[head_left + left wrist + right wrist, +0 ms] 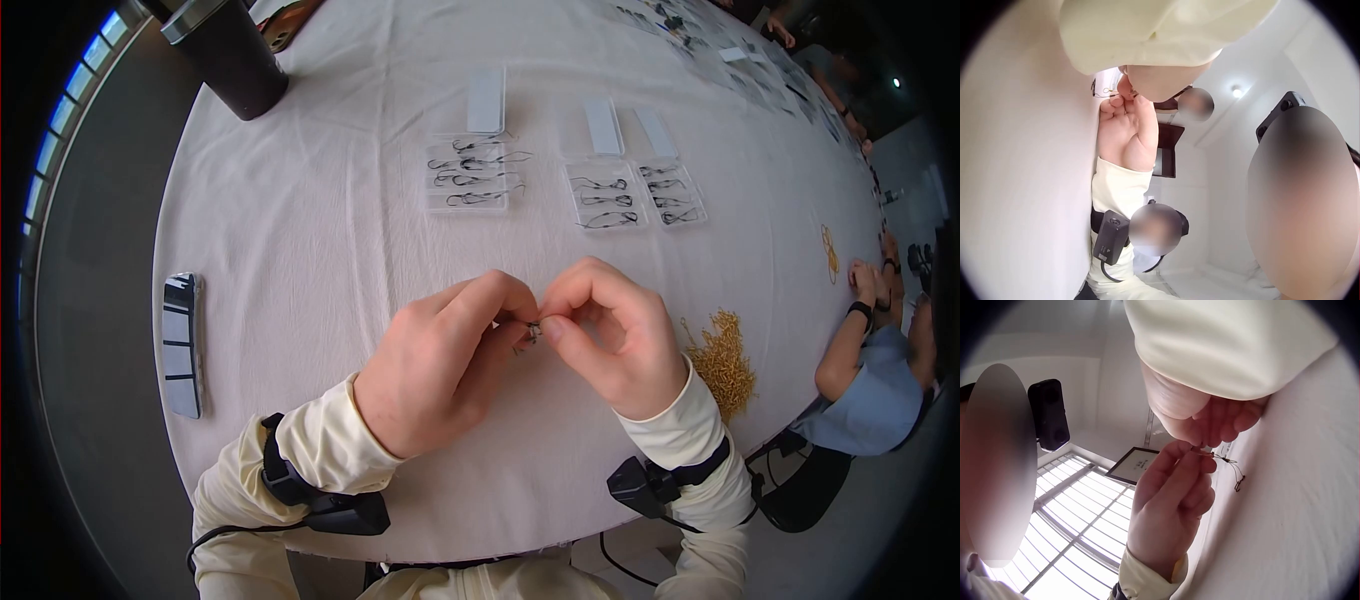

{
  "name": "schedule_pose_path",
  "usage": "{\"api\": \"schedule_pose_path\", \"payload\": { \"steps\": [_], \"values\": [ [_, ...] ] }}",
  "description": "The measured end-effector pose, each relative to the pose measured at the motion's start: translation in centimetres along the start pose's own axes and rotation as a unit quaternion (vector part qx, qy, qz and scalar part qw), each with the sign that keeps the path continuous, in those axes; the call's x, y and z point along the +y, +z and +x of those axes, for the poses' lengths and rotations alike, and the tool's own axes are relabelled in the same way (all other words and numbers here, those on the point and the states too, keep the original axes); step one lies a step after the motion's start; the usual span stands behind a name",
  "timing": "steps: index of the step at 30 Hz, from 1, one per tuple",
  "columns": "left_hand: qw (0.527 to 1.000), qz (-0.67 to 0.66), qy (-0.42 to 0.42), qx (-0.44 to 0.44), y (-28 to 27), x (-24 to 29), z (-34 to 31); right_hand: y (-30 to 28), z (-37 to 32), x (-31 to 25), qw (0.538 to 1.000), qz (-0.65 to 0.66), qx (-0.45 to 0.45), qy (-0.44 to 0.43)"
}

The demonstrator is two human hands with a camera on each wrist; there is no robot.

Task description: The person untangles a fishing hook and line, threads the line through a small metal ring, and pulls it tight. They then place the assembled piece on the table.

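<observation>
In the head view my left hand (pixel 435 365) and right hand (pixel 630 345) meet over the middle of the table, fingertips almost touching. Between them is a small, thin dark cord (pixel 534 328) with loops. The left thumb and index finger pinch it, and the right thumb and index finger pinch it from the other side. The right wrist view shows the looped cord (pixel 1230 461) sticking out past the fingertips, a small dark piece at its tip. A gold-coloured ring end (pixel 1107 91) shows in the left wrist view. Fingers hide most of the cord.
Beyond the hands are clear plastic boxes (pixel 468 200) holding several dark looped cords. A pile of small gold pieces (pixel 728 365) lies beside the right wrist. At the left are a phone (pixel 183 345) and a dark tumbler (pixel 228 58). Another person (pixel 865 370) sits at right.
</observation>
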State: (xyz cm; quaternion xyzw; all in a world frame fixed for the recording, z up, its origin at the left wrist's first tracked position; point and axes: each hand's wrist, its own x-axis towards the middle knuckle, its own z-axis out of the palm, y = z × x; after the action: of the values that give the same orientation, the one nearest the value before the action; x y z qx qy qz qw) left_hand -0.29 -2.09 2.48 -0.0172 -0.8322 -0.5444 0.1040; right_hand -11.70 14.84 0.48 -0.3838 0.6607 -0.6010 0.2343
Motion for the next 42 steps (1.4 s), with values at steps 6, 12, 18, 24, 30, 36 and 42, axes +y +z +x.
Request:
{"api": "schedule_pose_path", "payload": {
  "steps": [6, 12, 18, 24, 30, 36, 42],
  "values": [
    [0.998, -0.036, -0.038, 0.017, 0.0, 0.1, -0.1, 0.3, 0.1, -0.1, 0.997, -0.060, 0.021, -0.047],
    [0.998, 0.004, -0.031, 0.052, 0.4, 0.3, -0.2, 0.6, 0.3, -1.0, 0.980, -0.156, 0.055, -0.114],
    [0.996, 0.054, -0.002, 0.076, 0.4, 0.7, -0.4, 0.8, 0.2, -1.0, 0.961, -0.206, 0.089, -0.162],
    [0.991, 0.082, 0.045, 0.093, 0.4, 0.6, -0.4, 0.9, 0.0, -0.8, 0.972, -0.154, 0.099, -0.147],
    [0.989, 0.095, 0.031, 0.106, 0.3, 0.5, -0.5, 0.9, 0.2, -1.0, 0.978, -0.133, 0.078, -0.141],
    [0.989, 0.114, 0.023, 0.092, 0.1, 0.7, -0.5, 0.6, 0.2, -1.4, 0.979, -0.141, 0.062, -0.137],
    [0.980, 0.136, 0.074, 0.125, 0.6, 0.3, -0.2, 0.8, 0.2, -1.8, 0.968, -0.186, 0.083, -0.147]
  ]
}}
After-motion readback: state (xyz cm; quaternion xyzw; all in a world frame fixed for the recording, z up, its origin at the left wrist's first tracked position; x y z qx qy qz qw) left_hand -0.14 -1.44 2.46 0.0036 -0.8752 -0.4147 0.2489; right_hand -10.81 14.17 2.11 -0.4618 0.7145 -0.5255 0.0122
